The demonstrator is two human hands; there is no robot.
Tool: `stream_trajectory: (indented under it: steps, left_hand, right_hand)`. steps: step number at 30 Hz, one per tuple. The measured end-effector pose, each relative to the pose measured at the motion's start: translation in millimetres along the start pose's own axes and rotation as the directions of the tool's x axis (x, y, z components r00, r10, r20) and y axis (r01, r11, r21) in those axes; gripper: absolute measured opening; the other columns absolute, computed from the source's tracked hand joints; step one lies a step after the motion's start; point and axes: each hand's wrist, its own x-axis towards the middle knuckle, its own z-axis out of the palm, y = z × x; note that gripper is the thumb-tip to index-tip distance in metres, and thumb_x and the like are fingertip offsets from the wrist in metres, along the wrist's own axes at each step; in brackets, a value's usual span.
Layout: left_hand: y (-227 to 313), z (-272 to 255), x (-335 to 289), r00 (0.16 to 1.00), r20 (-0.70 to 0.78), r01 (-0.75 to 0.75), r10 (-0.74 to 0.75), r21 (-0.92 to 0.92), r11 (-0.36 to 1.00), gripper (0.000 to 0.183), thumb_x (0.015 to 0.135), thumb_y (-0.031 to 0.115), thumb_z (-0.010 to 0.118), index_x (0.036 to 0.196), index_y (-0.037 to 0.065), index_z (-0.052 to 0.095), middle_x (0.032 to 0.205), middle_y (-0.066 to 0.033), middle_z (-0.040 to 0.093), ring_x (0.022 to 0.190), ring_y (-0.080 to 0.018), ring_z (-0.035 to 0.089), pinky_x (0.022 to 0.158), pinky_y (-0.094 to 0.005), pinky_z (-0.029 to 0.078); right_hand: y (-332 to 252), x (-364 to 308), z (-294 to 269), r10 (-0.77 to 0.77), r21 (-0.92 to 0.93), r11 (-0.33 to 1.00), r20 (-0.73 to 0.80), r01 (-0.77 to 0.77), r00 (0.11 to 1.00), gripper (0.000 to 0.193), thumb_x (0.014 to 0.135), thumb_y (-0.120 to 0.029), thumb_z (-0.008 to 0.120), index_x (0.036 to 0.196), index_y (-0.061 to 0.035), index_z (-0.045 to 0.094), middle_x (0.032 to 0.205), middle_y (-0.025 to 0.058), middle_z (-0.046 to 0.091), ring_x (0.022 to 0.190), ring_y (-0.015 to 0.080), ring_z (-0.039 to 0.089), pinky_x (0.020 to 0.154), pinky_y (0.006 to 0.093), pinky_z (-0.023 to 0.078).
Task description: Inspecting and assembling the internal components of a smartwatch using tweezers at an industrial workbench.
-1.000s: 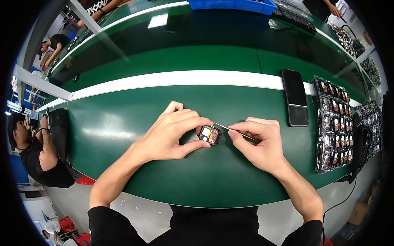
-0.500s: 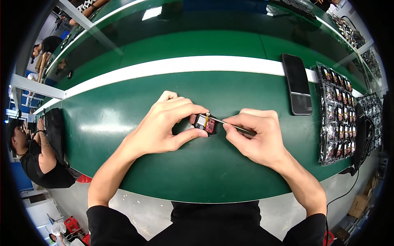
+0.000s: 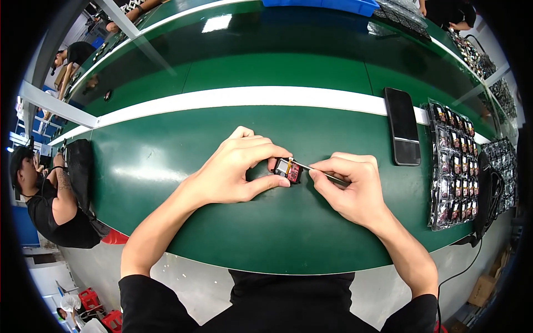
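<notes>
left hand (image 3: 233, 169) pinches small red part (image 3: 287, 170) on the green table (image 3: 166, 161); right hand (image 3: 352, 188) grips tweezers (image 3: 316, 168), tip touching the part. looks mid-job, tray (image 3: 452, 166) right of part full.

Small module (image 3: 287, 170) with both hands drifted slightly up frame over last second, then back down toward centre. Tweezers (image 3: 322, 172) tip now touching module's upper left corner. Left hand (image 3: 233, 169) fingers curled tighter over module; right hand (image 3: 350, 186) lower.
</notes>
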Motion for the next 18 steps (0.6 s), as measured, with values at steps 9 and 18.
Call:
stream_trajectory:
  steps: [9, 18]
  left_hand:
    - [4.0, -2.3, 1.2, 0.999, -0.001, 0.046, -0.046, -0.022, 0.999, 0.045, 0.084, 0.022, 0.099, 0.125, 0.009, 0.083, 0.084, 0.0002, 0.069, 0.071, -0.0164, 0.051, 0.085, -0.0349, 0.038]
    - [4.0, -4.7, 3.2, 0.998, 0.02, 0.062, -0.061, -0.021, 0.998, 0.046, 0.085, 0.025, 0.098, 0.125, 0.008, 0.084, 0.082, -0.0006, 0.066, 0.071, -0.0169, 0.052, 0.085, -0.0351, 0.037]
  right_hand:
    - [-0.7, -0.5, -0.5, -0.027, -0.024, 0.999, 0.014, 0.028, 1.0, 0.008, 0.094, 0.0, 0.082, 0.102, 0.0023, 0.084, 0.071, 0.008, 0.069, 0.056, 0.013, 0.062, 0.051, 0.0316, 0.045]
    - [4.0, 3.0, 2.3, 0.0, 0.025, 1.0, -0.01, 0.001, 1.0, 0.011, 0.094, -0.001, 0.083, 0.104, 0.0004, 0.087, 0.068, 0.0055, 0.067, 0.056, 0.0103, 0.055, 0.051, 0.03, 0.038]
